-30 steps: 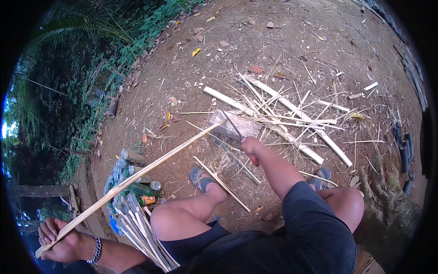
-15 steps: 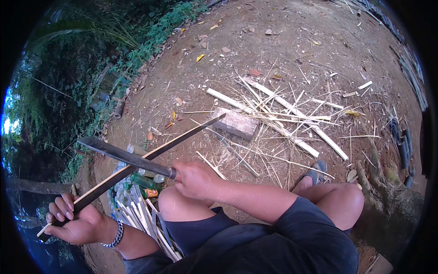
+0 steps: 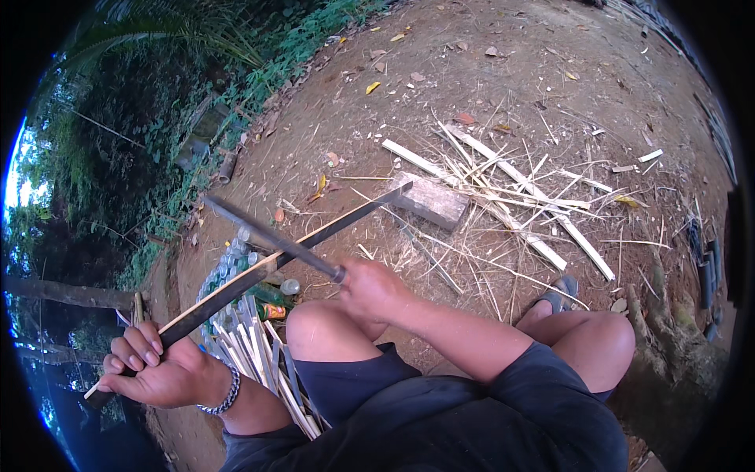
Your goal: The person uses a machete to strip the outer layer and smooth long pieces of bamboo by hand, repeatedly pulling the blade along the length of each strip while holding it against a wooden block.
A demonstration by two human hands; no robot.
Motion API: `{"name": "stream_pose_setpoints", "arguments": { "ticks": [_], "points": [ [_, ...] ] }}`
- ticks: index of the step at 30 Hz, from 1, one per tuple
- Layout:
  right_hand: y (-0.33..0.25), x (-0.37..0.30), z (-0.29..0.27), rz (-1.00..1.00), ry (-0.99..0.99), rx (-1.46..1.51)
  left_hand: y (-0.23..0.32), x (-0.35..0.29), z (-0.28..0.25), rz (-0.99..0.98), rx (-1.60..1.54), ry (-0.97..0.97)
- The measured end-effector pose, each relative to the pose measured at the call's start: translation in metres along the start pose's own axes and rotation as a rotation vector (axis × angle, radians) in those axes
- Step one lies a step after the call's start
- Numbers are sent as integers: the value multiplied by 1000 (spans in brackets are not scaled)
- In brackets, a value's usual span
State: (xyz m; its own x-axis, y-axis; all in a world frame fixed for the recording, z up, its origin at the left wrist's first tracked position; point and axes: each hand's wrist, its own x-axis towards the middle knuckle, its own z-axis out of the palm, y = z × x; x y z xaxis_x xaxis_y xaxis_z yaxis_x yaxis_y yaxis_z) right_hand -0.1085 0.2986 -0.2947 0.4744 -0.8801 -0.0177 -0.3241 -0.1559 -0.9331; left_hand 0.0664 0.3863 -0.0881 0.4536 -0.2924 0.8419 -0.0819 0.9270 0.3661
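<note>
Where the person's left hand is, nearest to the viewer and well to the near left of the block, its fingers are wrapped around the near end of a long, flat, dark-faced strip with a pale edge. On that same side of the block, a loose bundle of pale and grey slender strips fans out. Nearer to the block, also at its near left, the right hand is closed around the handle end of a long, dark metal blade, which crosses above the strip. Clear and green glass bottles lie left of the block. The strip's far tip overlaps the rectangular, greyish-brown wooden block; whether they touch, I cannot tell. Right of the block, pale flat slats and thin shavings lie crisscrossed in a heap. Leafy green plants grow farther off, to the block's far left.
</note>
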Motion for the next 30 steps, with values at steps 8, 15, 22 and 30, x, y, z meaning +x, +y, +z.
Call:
{"name": "stream_pose_setpoints", "arguments": {
  "ticks": [8, 15, 22, 30],
  "points": [
    [82, 24, -27, 248, 44, -123, -8, 8, -9, 33, 32, 98],
    [47, 29, -27, 25, -81, -120, -2, 18, -25, -29, -16, 2],
    [242, 59, -65, 443, -24, -409, -9, 31, -32, -88, -100, -179],
    [118, 73, -52, 130, -84, -121, -20, 58, -34, -153, -69, -86]
  ]
}}
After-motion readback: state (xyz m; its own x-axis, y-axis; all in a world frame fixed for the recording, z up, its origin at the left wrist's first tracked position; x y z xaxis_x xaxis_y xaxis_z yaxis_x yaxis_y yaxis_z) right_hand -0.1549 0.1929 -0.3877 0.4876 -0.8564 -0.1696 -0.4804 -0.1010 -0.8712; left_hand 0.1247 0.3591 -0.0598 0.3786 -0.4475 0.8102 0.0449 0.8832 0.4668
